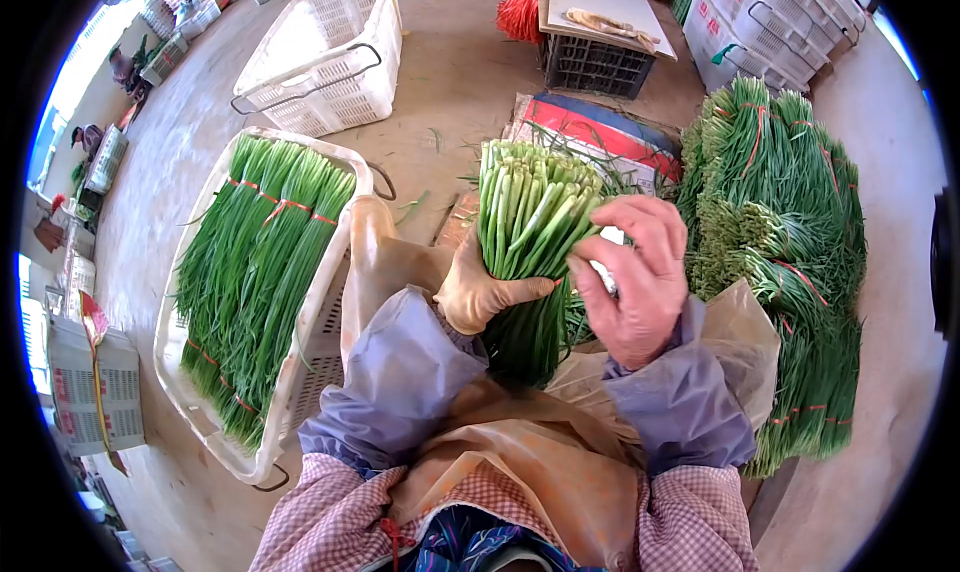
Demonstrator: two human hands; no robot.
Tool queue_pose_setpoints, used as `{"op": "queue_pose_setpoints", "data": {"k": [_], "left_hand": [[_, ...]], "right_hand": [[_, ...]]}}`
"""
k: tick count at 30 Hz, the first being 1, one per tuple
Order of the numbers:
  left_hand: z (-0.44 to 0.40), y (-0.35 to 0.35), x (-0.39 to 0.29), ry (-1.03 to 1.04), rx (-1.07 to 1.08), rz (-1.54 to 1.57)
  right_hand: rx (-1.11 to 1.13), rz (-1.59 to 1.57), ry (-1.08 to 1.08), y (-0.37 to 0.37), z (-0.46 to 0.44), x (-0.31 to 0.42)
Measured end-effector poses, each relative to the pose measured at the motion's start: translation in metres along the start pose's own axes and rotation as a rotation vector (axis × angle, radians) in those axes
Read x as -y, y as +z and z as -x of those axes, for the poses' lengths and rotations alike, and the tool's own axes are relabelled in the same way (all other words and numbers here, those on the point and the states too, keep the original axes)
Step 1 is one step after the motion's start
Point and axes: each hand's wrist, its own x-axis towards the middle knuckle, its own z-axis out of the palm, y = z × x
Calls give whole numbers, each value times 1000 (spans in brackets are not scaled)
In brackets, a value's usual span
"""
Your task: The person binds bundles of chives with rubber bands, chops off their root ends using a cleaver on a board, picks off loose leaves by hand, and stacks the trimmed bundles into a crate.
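Plainly, left grip (478,288) clasps the bundle (530,227) below its stem ends (537,166); whether right grip (640,287) pinches is unclear.

A person's sleeved left forearm (390,377) angles in from 7 o'clock and the right forearm (690,392) from 5 o'clock, converging at mid-view. The left hand (482,290) is clasped in a grip, thumb stretched toward 3 o'clock. Just beside it at 3 o'clock, the right hand (642,290) is raised, its fingers (640,220) bent toward 9 o'clock, thumb angled toward 11.
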Motion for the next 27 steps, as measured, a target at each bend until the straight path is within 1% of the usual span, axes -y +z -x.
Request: {"op": "queue_pose_setpoints", "data": {"k": [2, 4, 5, 9, 13, 14, 17, 18, 20, 21, 22, 24, 26, 27], "left_hand": [[1, 1, 5, -22, -46, 41], [1, 4, 11, -37, -75, 117], [1, 0, 23, 7, -111, 100], [0, 6, 22, 37, -149, 107], [-2, 8, 26, 75, -194, 158], [-2, 7, 25, 67, -205, 121], [0, 5, 29, 120, -211, 152], [0, 3, 25, 52, -169, 161], [-1, 1, 32, 66, -163, 113], [-1, 1, 34, 73, -159, 87], [0, 3, 35, 71, -169, 80], [4, 6, 33, 49, -207, 33], [3, 1, 37, 26, -212, -25], [3, 0, 38, 20, -233, -77]], "right_hand": [[-11, 142, 45, 11, 8, 2], [-74, 179, 103, 18, 9, 2], [-109, 200, 133, 22, 9, 1], [-123, 185, 204, 34, 5, 5], [-165, 22, 285, 41, 1, 9], [-173, 9, 302, 42, 2, 10], [-202, -264, 366, 38, 9, 8], [-192, -365, 449, 32, 9, 8], [-258, -464, 523, 17, 1, 2], [-468, -709, 610, 12, -11, 1], [-600, -721, 581, -3, -22, -15], [-815, -726, 376, -64, -41, -60], [-913, -658, 353, -156, -37, -129], [-1005, -583, 320, -174, -38, -146]]}}
